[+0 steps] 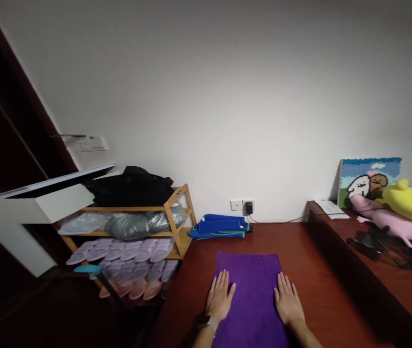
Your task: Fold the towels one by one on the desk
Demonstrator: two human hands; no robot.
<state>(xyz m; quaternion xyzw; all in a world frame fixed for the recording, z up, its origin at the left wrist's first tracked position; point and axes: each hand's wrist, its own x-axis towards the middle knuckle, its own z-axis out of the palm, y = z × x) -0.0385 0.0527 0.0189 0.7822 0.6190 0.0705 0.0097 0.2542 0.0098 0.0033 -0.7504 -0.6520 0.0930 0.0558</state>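
Observation:
A purple towel (251, 295) lies spread flat on the reddish-brown table (322, 290), its near end running out of the picture. My left hand (219, 297) rests palm down on the towel's left edge, fingers stretched forward and thumb apart. On the opposite edge my right hand (288, 298) lies flat too, its fingers pointing away from me. Neither hand grips the cloth. Behind the towel, close to the wall, sits a stack of folded blue cloths (220, 227) with green edging.
Left of the table stands a wooden rack (179, 222) with slippers (133, 249), bags and a white box (64, 200). A plugged-in black adapter (249, 208) trails a cable along the wall. On the raised right surface are plush toys (387, 220), a picture (369, 179) and paper (332, 209).

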